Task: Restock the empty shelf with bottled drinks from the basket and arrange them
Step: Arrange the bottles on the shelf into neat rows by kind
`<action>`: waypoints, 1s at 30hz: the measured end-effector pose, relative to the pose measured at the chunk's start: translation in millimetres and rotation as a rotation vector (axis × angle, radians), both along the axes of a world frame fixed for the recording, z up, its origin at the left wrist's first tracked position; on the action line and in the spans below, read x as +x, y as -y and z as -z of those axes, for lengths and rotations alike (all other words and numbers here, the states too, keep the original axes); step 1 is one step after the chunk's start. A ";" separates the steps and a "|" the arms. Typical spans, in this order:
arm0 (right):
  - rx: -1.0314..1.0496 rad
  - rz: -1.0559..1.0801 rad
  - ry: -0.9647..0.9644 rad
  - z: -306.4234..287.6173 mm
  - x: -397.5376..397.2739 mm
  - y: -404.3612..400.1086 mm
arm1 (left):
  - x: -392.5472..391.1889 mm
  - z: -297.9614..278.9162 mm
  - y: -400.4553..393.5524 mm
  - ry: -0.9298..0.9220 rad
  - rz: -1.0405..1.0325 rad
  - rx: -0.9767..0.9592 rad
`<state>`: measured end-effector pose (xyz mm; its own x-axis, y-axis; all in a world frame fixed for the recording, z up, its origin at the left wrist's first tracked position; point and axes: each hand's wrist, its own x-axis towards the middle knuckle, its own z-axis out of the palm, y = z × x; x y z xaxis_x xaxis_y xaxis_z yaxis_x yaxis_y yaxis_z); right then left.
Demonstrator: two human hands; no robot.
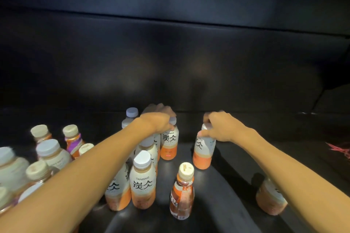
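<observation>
Both my arms reach into a dark shelf [189,219]. My left hand [157,119] grips the cap of an upright white-and-orange TANBING bottle [169,143] at the middle back. To its right, my right hand [221,128] holds the neck of a second TANBING bottle [203,154], which tilts slightly. Closer to me, a line of TANBING bottles [143,183] stands under my left forearm. A brown-and-orange bottle with a cream cap [182,193] stands alone in front. One more TANBING bottle [269,197] is partly hidden under my right forearm.
Several cream-capped bottles [47,153] and a purple-and-orange bottle [73,140] crowd the left side. A grey-capped bottle [130,117] stands behind my left wrist. The black back wall [170,53] closes the shelf. Red markings [341,149] show at the right edge.
</observation>
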<state>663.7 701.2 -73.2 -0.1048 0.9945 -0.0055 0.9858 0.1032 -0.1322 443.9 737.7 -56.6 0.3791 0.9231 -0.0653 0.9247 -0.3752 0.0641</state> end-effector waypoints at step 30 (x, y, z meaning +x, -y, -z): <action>0.061 0.009 -0.291 23.0 -40.2 -64.5 | 3.6 28.8 -54.9 0.140 0.070 0.195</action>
